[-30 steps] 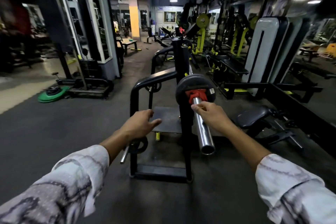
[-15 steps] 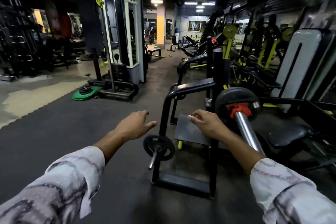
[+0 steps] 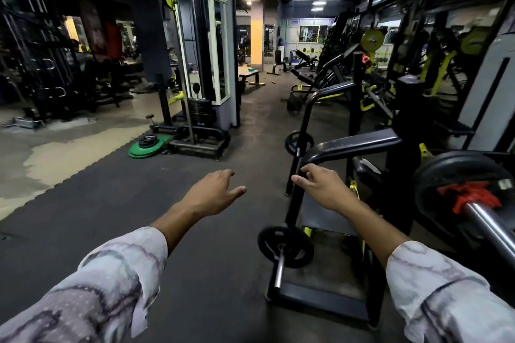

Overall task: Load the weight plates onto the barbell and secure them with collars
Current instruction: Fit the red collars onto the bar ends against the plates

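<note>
Collar against plate on barbell

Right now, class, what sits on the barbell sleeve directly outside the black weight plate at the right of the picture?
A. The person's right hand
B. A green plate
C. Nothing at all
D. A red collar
D: a red collar sits against the black weight plate on the barbell sleeve, while the right hand and the left hand are empty and off the bar.

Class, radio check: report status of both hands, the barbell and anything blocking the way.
Left hand and right hand open, holding nothing. Barbell at right carries a black plate with red collar on. Black rack stands just past the right hand.
</note>
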